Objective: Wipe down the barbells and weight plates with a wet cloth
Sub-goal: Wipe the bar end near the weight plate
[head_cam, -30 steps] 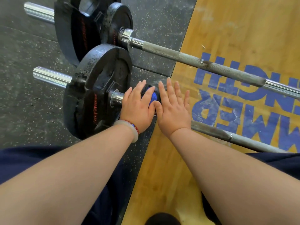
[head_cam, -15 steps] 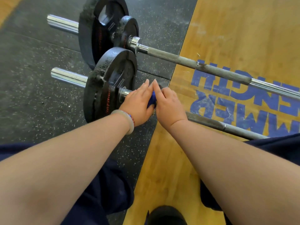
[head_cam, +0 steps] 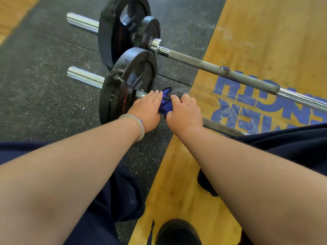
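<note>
Down at floor level, in the head view, we find the near barbell (head_cam: 224,128) lying across the seam between the rubber mat (head_cam: 44,76) and the wooden platform (head_cam: 256,32). Its long axis runs from the chrome sleeve (head_cam: 85,79) on the left, through the near plate (head_cam: 129,82), and down to the right past our leg. The cloth (head_cam: 165,104) sits bunched on the shaft just right of that plate, between our two hands. Our right hand (head_cam: 184,113) is clamped on it, fingers (head_cam: 185,99) curled over the top and thumb tucked beneath. Our left hand (head_cam: 146,110) lies across the bar beside the collar, its fingers (head_cam: 155,95) straight and close together, touching the cloth's left edge and pinching nothing that we can see. We judge that the wipe has to travel along the shaft. Bare bar stretches away to the right of the right hand, so that hand is the nearer one for the stroke. The plate's face stands just left of the left hand. Beyond, the far barbell (head_cam: 230,72) lies roughly parallel and well apart from both hands, with its own plates (head_cam: 120,30) at the left end.
</note>
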Demonstrator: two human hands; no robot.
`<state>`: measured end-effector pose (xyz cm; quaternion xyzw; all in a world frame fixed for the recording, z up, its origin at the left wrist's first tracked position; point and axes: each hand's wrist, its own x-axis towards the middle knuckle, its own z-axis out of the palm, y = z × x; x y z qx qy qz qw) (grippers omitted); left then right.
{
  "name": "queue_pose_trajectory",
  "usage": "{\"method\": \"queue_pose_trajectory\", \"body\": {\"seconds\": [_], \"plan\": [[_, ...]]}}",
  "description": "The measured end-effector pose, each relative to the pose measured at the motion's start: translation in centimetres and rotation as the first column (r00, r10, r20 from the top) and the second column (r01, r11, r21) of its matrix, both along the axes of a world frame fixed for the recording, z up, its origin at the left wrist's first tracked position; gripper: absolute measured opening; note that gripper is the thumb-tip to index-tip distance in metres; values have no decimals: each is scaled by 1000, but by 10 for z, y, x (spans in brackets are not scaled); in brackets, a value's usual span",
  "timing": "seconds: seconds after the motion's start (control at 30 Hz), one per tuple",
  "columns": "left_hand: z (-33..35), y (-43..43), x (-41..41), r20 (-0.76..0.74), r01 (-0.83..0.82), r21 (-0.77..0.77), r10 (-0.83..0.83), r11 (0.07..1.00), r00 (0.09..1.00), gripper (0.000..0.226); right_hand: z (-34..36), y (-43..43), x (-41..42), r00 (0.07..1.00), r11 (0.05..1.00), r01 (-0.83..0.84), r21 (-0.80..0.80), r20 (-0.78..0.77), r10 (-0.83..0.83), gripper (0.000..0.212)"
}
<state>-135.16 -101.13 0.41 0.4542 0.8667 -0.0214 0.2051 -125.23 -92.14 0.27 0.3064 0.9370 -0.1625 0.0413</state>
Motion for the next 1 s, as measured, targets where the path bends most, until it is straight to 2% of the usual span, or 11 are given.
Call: {"method": "queue_pose_trajectory", "body": {"seconds": [0.07,0.2,0.33,0.4,0.47,0.57,0.6,0.67,0.77,0.87,1.0], "plan": [[-2,-2,-2,-13,7,-32,-7,999,1000,65,2,1,1,999,1000,-16,6,-36,16,39],[-5,-3,-2,-35,13,-51,-14,999,999,62,-7,2,-3,994,985,-73,-153,-92,60,41],[-16,-9,0,-21,-78,60,79,995,997,62,-19,-3,-9,981,976,-20,-217,-194,-23,22],[-19,-15,1,21,-111,81,109,991,994,64,-20,-3,-15,978,973,9,-229,-202,-57,30],[-22,-22,1,35,-93,70,91,993,995,66,-18,0,-22,965,961,112,-252,-204,-166,33],[-23,-28,-3,2,-28,78,28,997,1000,68,-11,12,-26,849,866,371,-335,-256,-463,28],[-24,-28,-2,-11,-18,77,19,997,1000,68,-10,16,-24,830,859,401,-318,-272,-488,31],[-25,-28,4,-37,-4,55,6,998,999,70,-9,19,-18,883,910,321,-264,-264,-388,38],[-28,-25,14,-76,25,-8,-26,1000,997,76,-9,6,-4,975,979,-8,-204,-217,-37,46],[-29,-24,17,-99,14,-46,-18,999,995,79,-14,-4,12,953,956,-293,-24,-91,290,54],[-27,-23,15,-89,39,-91,-47,995,995,83,-9,14,8,981,981,-191,-46,-50,188,56]]}}
